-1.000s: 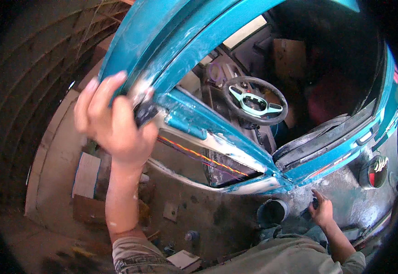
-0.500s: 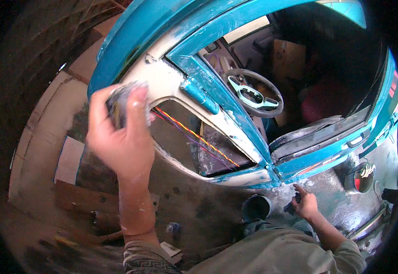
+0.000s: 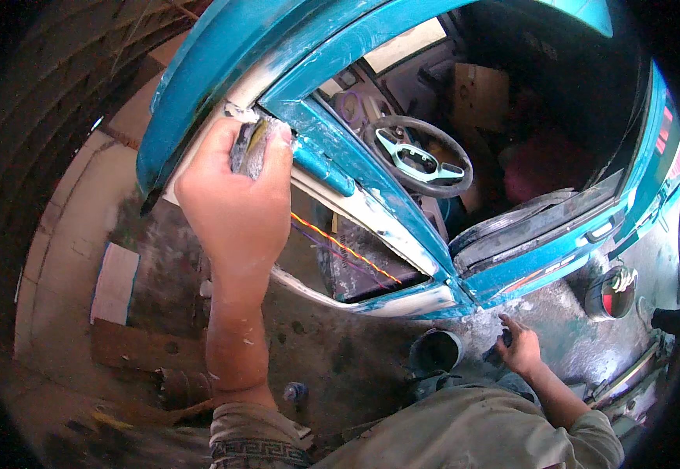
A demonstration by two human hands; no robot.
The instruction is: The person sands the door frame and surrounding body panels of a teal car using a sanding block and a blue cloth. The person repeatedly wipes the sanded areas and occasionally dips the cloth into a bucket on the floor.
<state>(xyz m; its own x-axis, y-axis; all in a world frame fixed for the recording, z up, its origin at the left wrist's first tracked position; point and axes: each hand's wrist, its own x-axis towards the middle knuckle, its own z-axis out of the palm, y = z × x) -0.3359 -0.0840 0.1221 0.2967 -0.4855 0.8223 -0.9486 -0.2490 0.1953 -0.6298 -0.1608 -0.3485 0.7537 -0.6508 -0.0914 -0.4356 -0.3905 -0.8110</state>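
My left hand (image 3: 234,203) is closed around a sanding pad (image 3: 257,148), grey and dusty, with a dark and yellowish edge. It presses near the top of the cream-coated front corner of a blue vehicle body (image 3: 340,66), just left of a short blue tube (image 3: 323,168). Below my wrist is a rounded opening in that panel, crossed by red, yellow and purple wires (image 3: 348,252). My right hand (image 3: 521,350) hangs low at the right, off the body, its fingers apart. A dark patch shows between its fingers; I cannot make out what it is.
A steering wheel (image 3: 418,156) and a cardboard box (image 3: 480,95) show inside the cab. On the floor stand a dark bucket (image 3: 436,352) and another bucket (image 3: 612,295) with a cloth over its rim. A pale board (image 3: 116,283) lies at the left.
My left hand has moved right and slightly up across the panel with the sanding pad. My view has shifted a little; the right hand stays nearly where it was.
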